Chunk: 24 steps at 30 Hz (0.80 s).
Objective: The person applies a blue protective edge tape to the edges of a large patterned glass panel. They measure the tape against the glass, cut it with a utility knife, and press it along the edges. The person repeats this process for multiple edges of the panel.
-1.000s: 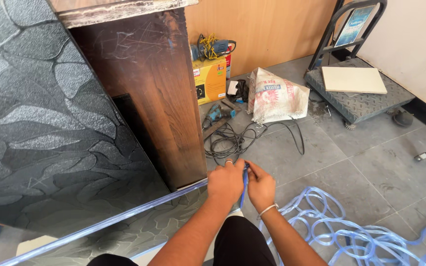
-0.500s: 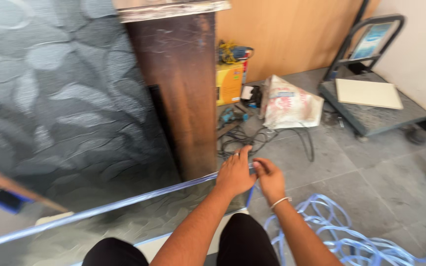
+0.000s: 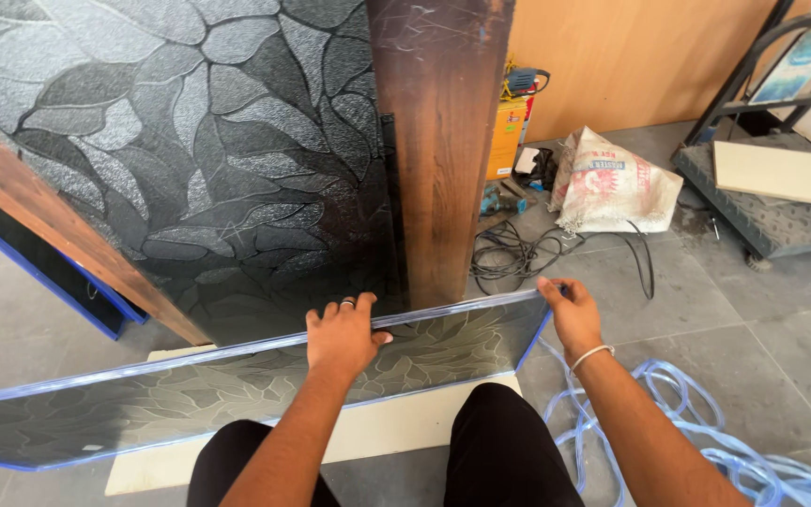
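Both hands on a dark leaf-pattern panel, working the clear film at its top edge.

Left hand (image 3: 344, 333) lies spread over the top edge of the panel (image 3: 237, 394), fingers curled over it. Right hand (image 3: 570, 314) is pinching the film (image 3: 462, 305) at the panel's right top corner. The panel lies low in front of the knees, over a pale board (image 3: 387, 427) on the floor. Progress, as a guess: film looks lifted along the edge near the corner, but blue-edged wrap still covers the rest, so most is left; view's too glary to be sure. Loose blue-white strip (image 3: 706, 441) piled on the floor at right. Beyond: tall matching panel (image 3: 190, 141) w/ brown wood edge (image 3: 438, 141), black cables (image 3: 518, 253), a white printed sack (image 3: 612, 183) w/ red lettering, a yellow box (image 3: 507, 136) against the wall, a cart (image 3: 772, 197) carrying a cream slab.
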Each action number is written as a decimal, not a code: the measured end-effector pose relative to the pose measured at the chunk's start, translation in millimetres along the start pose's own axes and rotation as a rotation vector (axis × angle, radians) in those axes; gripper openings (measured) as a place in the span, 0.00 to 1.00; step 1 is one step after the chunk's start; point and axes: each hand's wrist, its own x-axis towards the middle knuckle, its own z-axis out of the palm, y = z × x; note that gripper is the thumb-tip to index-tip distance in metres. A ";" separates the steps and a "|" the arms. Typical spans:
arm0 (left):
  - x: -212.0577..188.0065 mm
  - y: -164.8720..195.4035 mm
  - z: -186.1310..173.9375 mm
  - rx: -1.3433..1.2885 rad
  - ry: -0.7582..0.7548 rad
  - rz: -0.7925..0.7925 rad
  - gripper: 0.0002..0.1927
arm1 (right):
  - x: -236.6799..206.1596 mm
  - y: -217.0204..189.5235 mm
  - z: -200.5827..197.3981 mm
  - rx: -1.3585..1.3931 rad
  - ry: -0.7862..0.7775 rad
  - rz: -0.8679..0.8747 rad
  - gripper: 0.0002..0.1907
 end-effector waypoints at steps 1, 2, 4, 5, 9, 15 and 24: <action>0.4 -0.3 2.2 0.000 0.001 0.002 0.36 | 0.5 -0.1 1.0 0.044 -0.016 0.011 0.18; 2.1 -1.0 3.9 -0.002 0.006 0.006 0.36 | 2.7 0.7 1.3 0.088 -0.032 0.021 0.18; 5.6 -2.5 7.4 -0.002 0.010 0.014 0.34 | 11.0 5.0 2.5 0.135 -0.052 0.053 0.17; 7.7 -3.6 8.9 -0.006 0.014 0.018 0.33 | 16.5 8.4 3.2 0.139 -0.055 0.073 0.17; 11.2 -5.8 14.8 -0.019 0.028 0.025 0.30 | 33.8 21.0 8.3 0.201 -0.098 0.109 0.16; 18.9 -5.3 14.1 -0.035 0.089 0.047 0.29 | 31.3 16.9 16.9 0.248 -0.084 0.134 0.18; 28.4 -8.5 16.9 -0.032 0.059 0.042 0.29 | 17.1 -8.4 39.6 0.208 0.011 0.169 0.32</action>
